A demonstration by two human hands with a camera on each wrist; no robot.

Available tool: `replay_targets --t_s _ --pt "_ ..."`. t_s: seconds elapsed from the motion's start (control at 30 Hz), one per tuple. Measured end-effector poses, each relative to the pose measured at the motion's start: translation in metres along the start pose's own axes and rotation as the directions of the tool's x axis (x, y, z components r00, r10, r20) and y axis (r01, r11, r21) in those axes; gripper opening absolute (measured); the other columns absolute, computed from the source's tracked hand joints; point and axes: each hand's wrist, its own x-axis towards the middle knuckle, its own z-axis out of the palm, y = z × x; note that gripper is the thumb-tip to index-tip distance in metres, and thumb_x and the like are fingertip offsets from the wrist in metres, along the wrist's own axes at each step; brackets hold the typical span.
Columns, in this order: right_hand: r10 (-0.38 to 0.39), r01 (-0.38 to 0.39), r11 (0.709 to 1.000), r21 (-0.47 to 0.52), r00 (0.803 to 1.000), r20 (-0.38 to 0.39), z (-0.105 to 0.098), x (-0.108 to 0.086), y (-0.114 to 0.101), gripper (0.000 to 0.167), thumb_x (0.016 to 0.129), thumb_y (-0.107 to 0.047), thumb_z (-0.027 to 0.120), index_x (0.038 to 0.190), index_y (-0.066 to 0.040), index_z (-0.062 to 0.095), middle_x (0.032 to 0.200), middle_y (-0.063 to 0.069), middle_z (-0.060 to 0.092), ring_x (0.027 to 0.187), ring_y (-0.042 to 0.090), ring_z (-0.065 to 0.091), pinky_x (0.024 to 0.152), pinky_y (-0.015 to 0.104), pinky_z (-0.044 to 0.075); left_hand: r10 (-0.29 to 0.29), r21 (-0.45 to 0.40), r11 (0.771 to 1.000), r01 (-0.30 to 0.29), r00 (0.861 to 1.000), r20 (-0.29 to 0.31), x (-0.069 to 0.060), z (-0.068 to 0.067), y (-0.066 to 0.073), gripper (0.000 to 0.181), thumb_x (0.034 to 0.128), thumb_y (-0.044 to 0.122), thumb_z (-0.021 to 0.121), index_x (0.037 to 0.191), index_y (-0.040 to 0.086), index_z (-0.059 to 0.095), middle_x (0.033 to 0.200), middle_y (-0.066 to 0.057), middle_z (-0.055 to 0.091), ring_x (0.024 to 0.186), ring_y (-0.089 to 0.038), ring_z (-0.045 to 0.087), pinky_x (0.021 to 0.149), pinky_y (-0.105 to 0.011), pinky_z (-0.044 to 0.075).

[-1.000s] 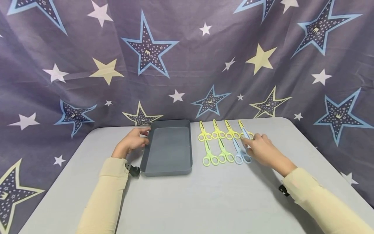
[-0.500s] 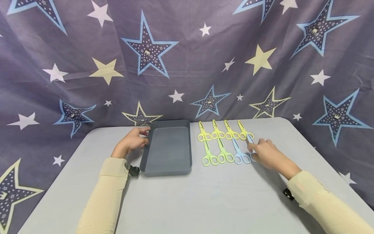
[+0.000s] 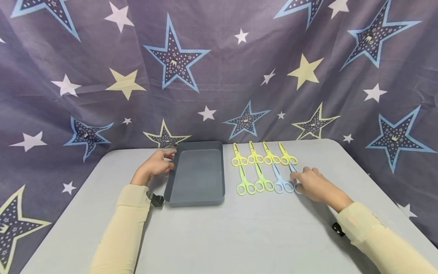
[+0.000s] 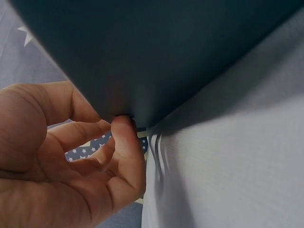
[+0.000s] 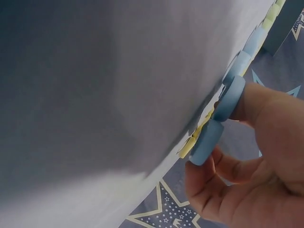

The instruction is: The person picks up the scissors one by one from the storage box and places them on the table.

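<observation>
A shallow dark grey tray (image 3: 195, 179) lies on the table left of the middle. My left hand (image 3: 155, 166) grips its left side, thumb and fingers at the wall, as the left wrist view shows from close by. My right hand (image 3: 315, 185) pinches a pair of light blue scissors (image 5: 207, 142) by the handle loops, at the right end of the lower row; the blades point away from me and the hand partly hides them. Beside it in that row lie another blue pair (image 3: 278, 175) and two green scissors (image 3: 261, 177). Several yellow scissors (image 3: 283, 150) form the row behind.
A light grey tabletop (image 3: 239, 236) stretches in front of the tray and scissors. Behind its far edge hangs a purple curtain (image 3: 219, 76) printed with stars.
My right hand has drawn the blue scissors toward me and slightly right, off the rightmost yellow pair and into line with the lower row. The left hand and tray stayed put.
</observation>
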Motion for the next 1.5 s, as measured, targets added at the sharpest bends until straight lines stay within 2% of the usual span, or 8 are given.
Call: replay_targets --t_s 0.27,0.53,0.67,0.8,1.0,1.27,1.37,1.5 --pt "0.025 -0.025 1.0 0.006 0.999 0.044 0.003 0.0 0.004 0.022 0.083 -0.005 0.073 0.103 -0.013 0.07 0.081 0.007 0.058 0.072 0.026 0.05 0.064 0.044 0.043 -0.002 0.006 1.0 0.002 1.0 -0.001 0.002 0.001 0.0 0.081 0.0768 -0.006 0.058 0.155 -0.005 0.037 0.14 -0.036 0.049 0.052 -0.003 0.045 0.059 -0.021 0.051" --pt "-0.007 0.007 1.0 0.005 0.999 0.043 0.002 0.001 0.006 0.022 0.08 -0.003 0.073 0.099 -0.013 0.069 0.077 0.002 0.059 0.074 0.024 0.051 0.065 0.044 0.043 -0.006 0.012 1.0 0.006 1.0 -0.004 0.003 0.002 0.0 0.081 0.0761 -0.006 0.058 0.155 -0.005 0.037 0.139 -0.035 0.05 0.052 -0.004 0.045 0.056 -0.021 0.048" --pt "-0.005 0.005 1.0 0.007 0.999 0.053 0.002 0.002 0.007 0.023 0.08 -0.003 0.073 0.102 -0.012 0.069 0.079 0.003 0.061 0.074 0.024 0.053 0.065 0.045 0.045 -0.001 0.013 1.0 0.001 1.0 -0.006 0.003 0.002 0.0 0.081 0.0766 -0.005 0.058 0.155 -0.005 0.037 0.139 -0.035 0.05 0.051 -0.003 0.044 0.06 -0.022 0.051" --pt "-0.004 0.003 1.0 0.022 0.999 0.05 0.002 0.002 0.008 0.024 0.08 -0.002 0.072 0.102 -0.012 0.07 0.08 0.004 0.061 0.074 0.024 0.054 0.065 0.045 0.047 0.005 0.012 1.0 -0.005 1.0 -0.011 0.004 0.002 0.0 0.081 0.0766 -0.005 0.058 0.155 -0.005 0.037 0.138 -0.036 0.05 0.054 -0.004 0.046 0.062 -0.023 0.052" --pt "-0.015 0.012 0.999 0.048 0.999 0.045 0.002 0.002 0.009 0.022 0.081 -0.002 0.07 0.102 -0.011 0.07 0.079 0.004 0.062 0.074 0.024 0.055 0.065 0.045 0.048 -0.003 0.004 1.0 0.003 1.0 -0.013 0.004 0.003 0.0 0.08 0.0764 -0.006 0.058 0.154 -0.005 0.038 0.138 -0.036 0.051 0.052 -0.004 0.044 0.059 -0.021 0.051" --pt "-0.002 -0.008 0.995 0.102 0.995 0.098 -0.004 0.001 0.01 0.025 0.082 -0.002 0.067 0.104 -0.011 0.07 0.083 0.003 0.062 0.079 0.024 0.057 0.069 0.044 0.049 -0.002 0.009 1.0 0.002 1.0 -0.013 0.002 0.006 0.005 0.08 0.0767 -0.006 0.058 0.154 -0.005 0.038 0.139 -0.036 0.05 0.053 -0.004 0.045 0.059 -0.021 0.051" --pt "-0.02 0.008 0.993 0.119 0.995 0.093 -0.009 0.002 0.01 0.024 0.082 -0.002 0.068 0.105 -0.01 0.069 0.084 0.003 0.063 0.08 0.023 0.057 0.069 0.044 0.05 -0.006 0.007 1.0 0.007 1.0 -0.011 0.001 0.005 0.005 0.081 0.0766 -0.007 0.058 0.155 -0.005 0.038 0.139 -0.036 0.049 0.054 -0.004 0.046 0.058 -0.02 0.05" --pt "-0.037 0.033 0.992 0.123 0.999 0.033 -0.015 0.005 0.007 0.022 0.084 -0.002 0.07 0.106 -0.007 0.068 0.086 0.006 0.063 0.079 0.024 0.058 0.068 0.044 0.05 -0.012 0.002 1.0 0.013 1.0 -0.011 0.0 0.003 0.004 0.081 0.0765 -0.007 0.059 0.155 -0.005 0.038 0.14 -0.036 0.049 0.054 -0.005 0.048 0.054 -0.02 0.047"
